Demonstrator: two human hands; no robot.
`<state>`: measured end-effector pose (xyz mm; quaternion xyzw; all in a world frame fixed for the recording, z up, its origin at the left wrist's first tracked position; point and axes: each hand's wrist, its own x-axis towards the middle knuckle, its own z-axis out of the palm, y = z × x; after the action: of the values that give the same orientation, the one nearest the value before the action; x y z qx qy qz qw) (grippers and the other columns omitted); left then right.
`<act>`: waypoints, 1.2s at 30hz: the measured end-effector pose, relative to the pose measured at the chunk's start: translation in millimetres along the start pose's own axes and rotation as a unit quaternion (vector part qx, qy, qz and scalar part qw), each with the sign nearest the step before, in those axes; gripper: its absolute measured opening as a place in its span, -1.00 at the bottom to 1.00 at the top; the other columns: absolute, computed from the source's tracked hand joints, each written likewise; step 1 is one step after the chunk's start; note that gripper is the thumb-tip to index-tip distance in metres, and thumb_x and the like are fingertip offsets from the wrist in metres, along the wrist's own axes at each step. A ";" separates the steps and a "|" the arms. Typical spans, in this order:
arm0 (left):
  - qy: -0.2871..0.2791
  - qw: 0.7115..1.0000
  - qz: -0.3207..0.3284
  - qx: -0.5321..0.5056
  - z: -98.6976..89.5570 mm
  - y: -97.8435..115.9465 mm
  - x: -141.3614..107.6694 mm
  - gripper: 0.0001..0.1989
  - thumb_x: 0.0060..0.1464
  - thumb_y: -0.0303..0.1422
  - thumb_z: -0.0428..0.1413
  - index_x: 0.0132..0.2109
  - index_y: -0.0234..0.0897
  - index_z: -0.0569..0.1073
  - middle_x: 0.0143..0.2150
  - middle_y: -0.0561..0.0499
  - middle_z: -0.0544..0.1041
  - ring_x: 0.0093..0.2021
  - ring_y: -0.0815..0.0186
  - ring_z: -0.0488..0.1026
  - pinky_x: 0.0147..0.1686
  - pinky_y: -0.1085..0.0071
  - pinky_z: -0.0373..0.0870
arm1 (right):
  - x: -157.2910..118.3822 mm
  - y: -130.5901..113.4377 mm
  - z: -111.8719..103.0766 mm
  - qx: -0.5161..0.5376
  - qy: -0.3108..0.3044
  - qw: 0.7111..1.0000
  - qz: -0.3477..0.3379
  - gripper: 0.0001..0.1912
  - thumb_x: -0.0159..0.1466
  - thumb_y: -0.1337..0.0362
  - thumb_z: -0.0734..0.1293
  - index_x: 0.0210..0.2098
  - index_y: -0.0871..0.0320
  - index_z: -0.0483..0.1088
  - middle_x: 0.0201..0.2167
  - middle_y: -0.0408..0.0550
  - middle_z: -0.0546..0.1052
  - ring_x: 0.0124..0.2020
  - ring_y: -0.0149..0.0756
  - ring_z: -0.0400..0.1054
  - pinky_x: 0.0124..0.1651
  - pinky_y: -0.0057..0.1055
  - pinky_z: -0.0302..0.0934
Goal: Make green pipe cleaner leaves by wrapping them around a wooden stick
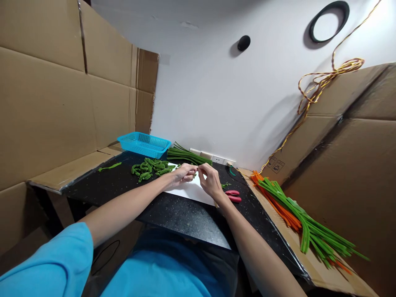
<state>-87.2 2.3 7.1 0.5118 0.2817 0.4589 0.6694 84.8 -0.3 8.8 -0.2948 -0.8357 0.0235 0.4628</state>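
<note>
Both hands meet above a white sheet (188,189) on the black tabletop (185,216). My left hand (185,172) is closed, its fingertips pinched near those of the other hand. My right hand (210,179) is also pinched, thumb against fingers. Whatever lies between the fingertips is too small to name. Just left of the sheet is a pile of curled dark green fuzzy pieces (148,169). Pliers with red handles (233,196) rest right of my right hand, beside some small green bits (225,185).
A blue plastic basket (144,144) and a bundle of long dark green stems (187,155) stand at the back. One light green strip (109,166) lies at the left. Bright green strips (309,227) and orange strips (283,212) lie on cardboard at the right. Cardboard walls flank both sides.
</note>
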 end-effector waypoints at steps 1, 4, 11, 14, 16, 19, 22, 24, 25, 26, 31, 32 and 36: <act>0.001 1.000 -0.011 -0.003 -2.0 -0.8 0.4 -0.72 0.19 -0.37 0.12 -0.46 -0.28 0.26 -0.62 0.28 0.02 -0.73 0.60 -0.09 -0.70 0.58 -0.16 | -1.6 1.1 0.8 -0.010 -0.008 1.000 -0.018 -0.81 0.38 0.35 0.18 -0.35 0.12 0.35 -0.40 -0.08 0.40 -0.39 -0.30 0.26 -0.26 -0.38 0.14; -0.007 0.999 -0.035 0.005 -10.6 -2.1 4.0 -0.73 0.17 -0.37 0.14 -0.47 -0.28 0.28 -0.64 0.28 -0.01 -0.74 0.59 -0.11 -0.72 0.56 -0.16 | -4.4 5.8 2.1 -0.025 -0.045 0.998 -0.043 -0.80 0.41 0.37 0.15 -0.30 0.12 0.36 -0.36 -0.07 0.41 -0.37 -0.30 0.29 -0.23 -0.40 0.16; 0.017 0.997 0.012 0.069 -15.6 -6.1 12.8 -0.77 0.13 -0.26 0.23 -0.35 -0.34 0.44 -0.59 0.22 0.13 -0.68 0.56 0.03 -0.68 0.56 -0.07 | -4.5 17.9 -1.2 -0.068 -0.034 0.997 -0.010 -0.85 0.37 0.37 0.19 -0.31 0.12 0.35 -0.36 -0.10 0.43 -0.39 -0.32 0.27 -0.27 -0.42 0.12; 0.059 0.981 0.058 0.175 -13.3 -11.8 14.1 -0.79 0.15 -0.25 0.19 -0.30 -0.33 0.49 -0.59 0.16 0.26 -0.67 0.49 0.15 -0.65 0.52 0.01 | -5.1 21.2 -4.5 -0.100 -0.014 0.995 0.013 -0.86 0.34 0.36 0.22 -0.34 0.11 0.36 -0.39 -0.12 0.43 -0.42 -0.33 0.25 -0.30 -0.42 0.08; 0.088 0.948 0.124 0.281 -13.5 -16.4 15.2 -0.83 0.14 -0.30 0.17 -0.33 -0.33 0.51 -0.56 0.10 0.38 -0.61 0.44 0.26 -0.57 0.49 0.14 | -5.5 22.6 -6.9 -0.114 0.003 0.993 0.030 -0.86 0.34 0.35 0.22 -0.35 0.11 0.37 -0.39 -0.11 0.44 -0.42 -0.33 0.25 -0.31 -0.43 0.08; 0.115 0.876 0.217 0.415 -15.4 -22.2 16.5 -0.85 0.14 -0.36 0.14 -0.35 -0.32 0.54 -0.43 0.00 0.55 -0.44 0.36 0.41 -0.39 0.44 0.27 | -5.5 23.9 -9.0 -0.132 0.030 0.989 0.052 -0.84 0.36 0.31 0.22 -0.32 0.11 0.41 -0.37 -0.10 0.47 -0.43 -0.33 0.28 -0.32 -0.44 0.09; 0.120 0.835 0.240 0.481 -16.7 -24.5 16.4 -0.84 0.16 -0.39 0.11 -0.36 -0.31 0.54 -0.41 0.00 0.58 -0.40 0.33 0.43 -0.34 0.42 0.27 | -4.9 25.1 -8.5 -0.150 0.042 0.985 0.079 -0.82 0.38 0.27 0.23 -0.27 0.10 0.47 -0.34 -0.09 0.52 -0.44 -0.32 0.32 -0.33 -0.43 0.11; 0.137 0.820 0.249 0.497 -17.2 -24.0 16.1 -0.85 0.16 -0.43 0.08 -0.34 -0.31 0.53 -0.41 0.01 0.56 -0.40 0.33 0.42 -0.34 0.42 0.26 | -4.7 27.4 -7.0 -0.151 0.026 0.983 0.099 -0.80 0.38 0.28 0.24 -0.18 0.08 0.51 -0.27 -0.08 0.58 -0.43 -0.32 0.36 -0.31 -0.43 0.14; 0.151 0.814 0.254 0.501 -17.8 -23.5 16.0 -0.86 0.16 -0.46 0.07 -0.30 -0.31 0.53 -0.41 0.02 0.55 -0.40 0.33 0.42 -0.35 0.42 0.26 | -4.8 29.4 -6.1 -0.150 0.009 0.983 0.107 -0.78 0.38 0.30 0.24 -0.11 0.05 0.52 -0.21 -0.08 0.61 -0.40 -0.30 0.39 -0.30 -0.42 0.17; 0.165 0.808 0.258 0.504 -18.6 -23.1 16.2 -0.85 0.15 -0.49 0.05 -0.26 -0.31 0.53 -0.41 0.03 0.53 -0.40 0.33 0.41 -0.35 0.42 0.26 | -5.0 32.0 -5.2 -0.150 -0.012 0.982 0.111 -0.74 0.36 0.35 0.24 -0.06 0.03 0.53 -0.16 -0.08 0.63 -0.36 -0.29 0.43 -0.27 -0.42 0.19; 0.172 0.793 0.255 0.525 -25.8 -26.9 18.9 -0.66 0.11 -0.58 0.01 0.02 -0.31 0.46 -0.34 0.05 0.46 -0.40 0.33 0.38 -0.33 0.41 0.31 | -7.5 48.2 -2.8 -0.182 -0.104 0.974 0.091 -0.56 0.21 0.62 0.20 -0.20 0.10 0.61 -0.10 -0.02 0.65 -0.03 -0.19 0.43 0.00 -0.39 0.24; 0.164 0.792 0.250 0.532 -27.1 -29.0 19.6 -0.62 0.09 -0.59 0.02 0.05 -0.30 0.44 -0.28 0.02 0.47 -0.36 0.32 0.40 -0.29 0.40 0.35 | -7.9 50.7 -2.9 -0.188 -0.106 0.971 0.098 -0.58 0.21 0.61 0.21 -0.21 0.12 0.62 -0.09 0.00 0.65 0.00 -0.18 0.42 0.05 -0.38 0.23; 0.099 0.779 0.236 0.573 -28.2 -35.5 19.8 -0.60 0.10 -0.55 0.06 0.09 -0.26 0.45 -0.04 -0.11 0.48 -0.05 0.19 0.44 0.03 0.26 0.40 | -10.0 56.2 -3.6 -0.216 -0.133 0.956 0.148 -0.68 0.26 0.49 0.26 -0.17 0.15 0.63 -0.08 0.08 0.66 0.02 -0.13 0.46 0.09 -0.36 0.21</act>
<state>-91.2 30.2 -33.5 0.8030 0.4277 0.4047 0.0919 118.1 40.1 -14.3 -0.5026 -0.8217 -0.0505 0.2639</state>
